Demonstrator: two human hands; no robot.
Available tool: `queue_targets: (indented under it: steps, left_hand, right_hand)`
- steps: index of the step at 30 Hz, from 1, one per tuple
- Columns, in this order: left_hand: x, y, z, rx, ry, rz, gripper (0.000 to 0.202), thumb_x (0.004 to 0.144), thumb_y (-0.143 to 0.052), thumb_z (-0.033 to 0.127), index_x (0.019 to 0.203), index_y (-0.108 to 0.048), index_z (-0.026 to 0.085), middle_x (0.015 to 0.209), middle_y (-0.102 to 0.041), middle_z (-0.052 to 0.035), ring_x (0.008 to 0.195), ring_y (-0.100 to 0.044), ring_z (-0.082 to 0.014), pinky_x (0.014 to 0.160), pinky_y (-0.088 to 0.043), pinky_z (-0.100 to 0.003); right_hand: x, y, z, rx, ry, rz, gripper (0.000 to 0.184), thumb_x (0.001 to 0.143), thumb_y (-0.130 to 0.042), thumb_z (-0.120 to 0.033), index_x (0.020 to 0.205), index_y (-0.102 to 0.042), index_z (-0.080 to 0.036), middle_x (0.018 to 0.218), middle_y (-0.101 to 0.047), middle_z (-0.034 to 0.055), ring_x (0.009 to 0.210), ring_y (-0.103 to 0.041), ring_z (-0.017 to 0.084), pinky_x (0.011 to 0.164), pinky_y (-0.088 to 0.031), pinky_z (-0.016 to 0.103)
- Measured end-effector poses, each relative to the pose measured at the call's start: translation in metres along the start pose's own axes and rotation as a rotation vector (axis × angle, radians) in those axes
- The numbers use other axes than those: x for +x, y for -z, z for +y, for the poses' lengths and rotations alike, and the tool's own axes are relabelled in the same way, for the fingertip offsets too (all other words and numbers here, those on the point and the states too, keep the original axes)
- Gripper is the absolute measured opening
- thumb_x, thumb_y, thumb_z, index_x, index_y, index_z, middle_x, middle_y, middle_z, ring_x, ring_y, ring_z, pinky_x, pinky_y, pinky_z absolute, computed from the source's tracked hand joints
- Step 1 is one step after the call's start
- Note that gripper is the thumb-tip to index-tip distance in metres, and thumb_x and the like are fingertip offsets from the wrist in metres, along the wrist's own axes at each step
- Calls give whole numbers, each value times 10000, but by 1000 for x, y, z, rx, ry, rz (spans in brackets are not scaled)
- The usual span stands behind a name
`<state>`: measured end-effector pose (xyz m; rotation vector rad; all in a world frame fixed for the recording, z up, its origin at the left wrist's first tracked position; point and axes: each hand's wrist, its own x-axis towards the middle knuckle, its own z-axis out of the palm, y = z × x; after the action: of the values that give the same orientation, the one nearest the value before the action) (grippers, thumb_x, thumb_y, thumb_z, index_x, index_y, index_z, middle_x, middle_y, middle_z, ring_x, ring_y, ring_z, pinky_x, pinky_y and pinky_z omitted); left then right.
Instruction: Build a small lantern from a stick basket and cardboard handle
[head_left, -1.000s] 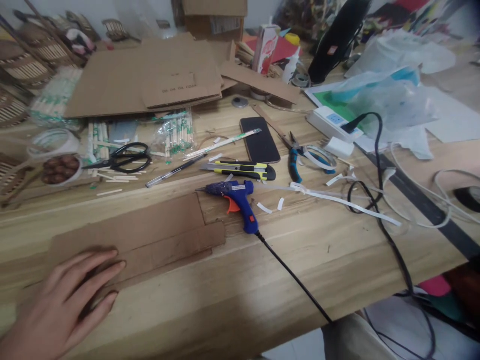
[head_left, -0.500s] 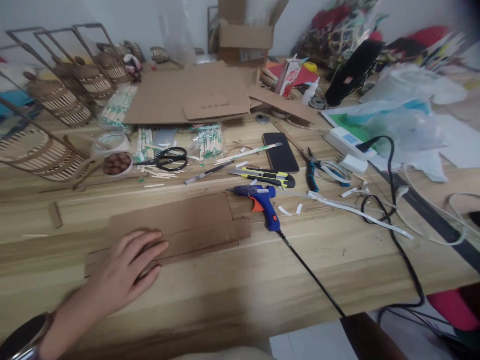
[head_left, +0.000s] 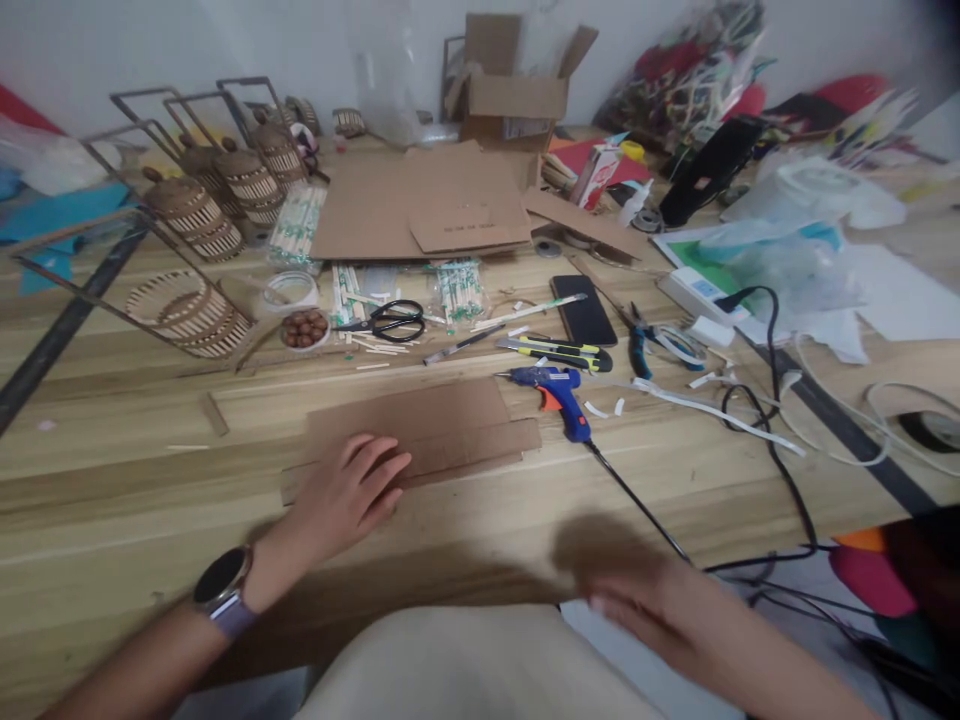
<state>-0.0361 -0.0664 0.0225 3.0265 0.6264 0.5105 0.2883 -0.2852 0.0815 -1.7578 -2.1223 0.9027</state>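
My left hand (head_left: 346, 492) lies flat, fingers spread, on the near left end of a long brown cardboard strip (head_left: 450, 430) on the wooden table (head_left: 480, 520). A watch sits on that wrist. My right hand (head_left: 645, 600) is at the table's near edge, blurred, fingers stretched out, holding nothing. A blue glue gun (head_left: 559, 392) lies just right of the cardboard, its black cord running toward the table's edge.
Behind the cardboard lie black scissors (head_left: 386, 320), a yellow utility knife (head_left: 559, 352), a pen (head_left: 463, 343), a phone (head_left: 583, 310), pliers (head_left: 639, 345) and chopstick packs. Flat cardboard sheets (head_left: 427, 205), woven baskets on metal frames (head_left: 187, 300), cables and plastic bags surround them.
The view has pulled back and risen, showing more of the table. My left hand stays on the cardboard. My right hand has come into view at the near edge.
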Motion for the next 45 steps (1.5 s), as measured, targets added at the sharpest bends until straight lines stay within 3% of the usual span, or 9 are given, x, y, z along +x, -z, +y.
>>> queue_targets:
  steps: [2, 4, 8, 11, 15, 23, 29, 40, 45]
  left_hand:
    - [0, 0, 0, -1, 17, -21, 328, 1024, -472, 293, 1276, -639, 167, 1232, -646, -141, 1115, -543, -290, 948, -512, -458]
    - [-3, 4, 0, -2, 38, -53, 385, 1039, -457, 348, 1352, -600, 175, 1291, -643, -140, 1164, -544, -292, 991, -500, -471]
    - [-26, 22, -2, 4, 168, -46, 465, 1049, -433, 428, 1417, -555, 171, 1403, -614, -140, 1300, -507, -318, 1073, -456, -509]
    - [-49, 33, -7, 5, 314, -21, 399, 1052, -427, 413, 1304, -652, 201, 1354, -653, -125, 1258, -555, -313, 1043, -481, -520]
    - [-66, 33, -14, -24, 340, -26, 346, 1054, -432, 352, 1228, -695, 209, 1317, -677, -106, 1177, -603, -282, 995, -529, -492]
    - [-65, 35, -19, -56, 303, -84, 342, 1045, -420, 237, 1248, -694, 209, 1342, -667, -104, 1192, -598, -259, 989, -553, -457]
    - [-73, 36, -25, -135, 292, -124, 378, 1048, -430, 329, 1336, -654, 229, 1412, -627, -113, 1279, -567, -284, 1037, -529, -498]
    - [-68, 32, -27, -119, 309, -90, 370, 1053, -418, 324, 1306, -673, 236, 1388, -641, -101, 1230, -566, -267, 1013, -536, -477]
    - [-66, 37, -32, -161, 271, -109, 390, 1033, -399, 209, 1310, -673, 220, 1358, -662, -105, 1211, -573, -249, 993, -544, -428]
  right_hand:
    - [45, 16, -3, -130, 49, 150, 302, 1057, -432, -302, 1030, -724, -231, 939, -766, 60, 859, -727, 195, 753, -588, 307]
    - [83, 22, -1, -301, 97, 291, 281, 1034, -486, -291, 1207, -699, -230, 1127, -758, 104, 1056, -701, 267, 920, -577, 439]
    - [119, 10, 8, -396, 205, 277, 302, 992, -576, -238, 1271, -686, -266, 1366, -680, 82, 1253, -626, 283, 1051, -526, 499]
    - [119, 3, 13, -388, 202, 267, 304, 991, -569, -219, 1262, -695, -276, 1357, -687, 78, 1265, -623, 282, 1050, -528, 514]
    - [117, 3, 19, -316, 205, 305, 303, 1009, -513, -203, 1241, -701, -256, 1366, -677, 101, 1281, -616, 273, 1053, -528, 503]
    - [128, 4, 27, -212, 209, 346, 273, 995, -493, -175, 1154, -706, -235, 1327, -690, 119, 1245, -637, 270, 1031, -539, 490]
    - [125, 7, 24, -216, 198, 307, 271, 1001, -503, -212, 1197, -688, -241, 1357, -675, 125, 1276, -622, 278, 1070, -514, 512]
    - [132, 7, 37, -197, 248, 326, 293, 984, -516, -196, 1203, -703, -254, 1366, -674, 117, 1270, -630, 274, 1051, -536, 495]
    - [133, 10, 43, -180, 286, 336, 354, 950, -505, -115, 1201, -717, -250, 1338, -695, 109, 1243, -653, 253, 1039, -554, 459]
